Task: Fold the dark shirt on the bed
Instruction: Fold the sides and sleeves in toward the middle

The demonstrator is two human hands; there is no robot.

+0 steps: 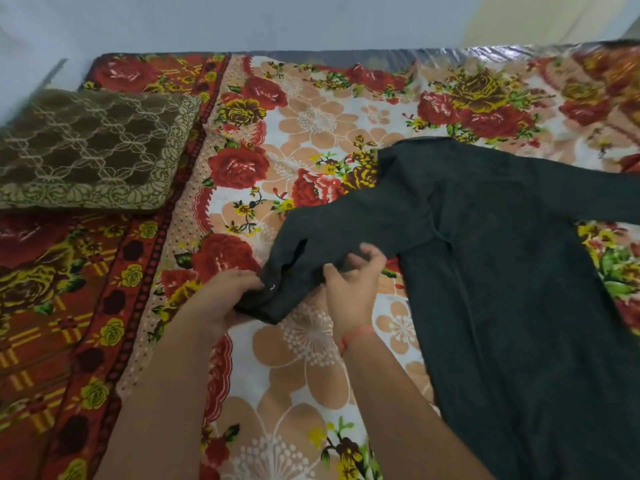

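Bedsheet [311, 358] printed with red roses and peach blossoms is covering the bed. A brown patterned pillow [86, 147] is resting at its upper left. To the right of the pillow, the dark shirt [502, 271] is lying spread flat, its body running toward the lower right. One sleeve [346, 223] is stretching back toward the pillow, ending below and to the right of it. The left hand [221, 299] is gripping the cuff [266, 303], fingers curled round its end, beside a small white button [272, 288]. The right hand [349, 282], farther from the pillow, is pinching the sleeve's lower edge between thumb and bent fingers. A red thread [356, 334] is circling the right wrist. A pale wall [242, 19] is rising beyond the pillow.
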